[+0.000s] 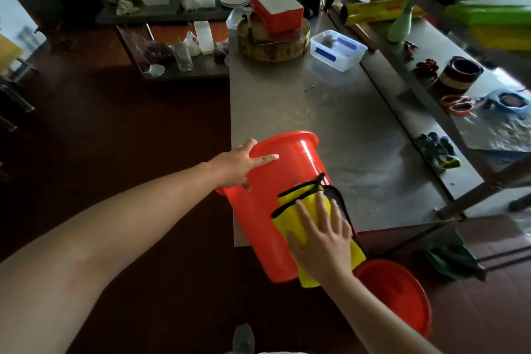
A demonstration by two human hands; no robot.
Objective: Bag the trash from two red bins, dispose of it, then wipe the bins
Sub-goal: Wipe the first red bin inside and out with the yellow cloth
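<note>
Nearest, on the floor to the right: the second red bin, upright, mouth up, standing apart from the work.

Right hand: flat, fingers spread, pressing a yellow cloth with black edging onto the side wall of the red bin.

This bin lies tilted over the near left corner of the steel table, base towards me and overhanging, rim away.

Left hand: on the wall just below the rim, thumb and forefinger splayed, remaining fingers curled under the side.

Handling, in my judgement: thin glossy plastic, light, somewhat flexible, and slippery under a cloth (whether the cloth is damp I cannot tell). The rolled rim is the stiffest hold. Pressure on the wall wants a counter-hold on the opposite side, or the bin will roll or skate.

Edges: the table's near and left edges run under the bin, with dark floor below.

Room: bare steel lies beyond the rim. Farther off are a clear plastic container and a round chopping block, with work gloves to the right, all well apart from the bin.
</note>
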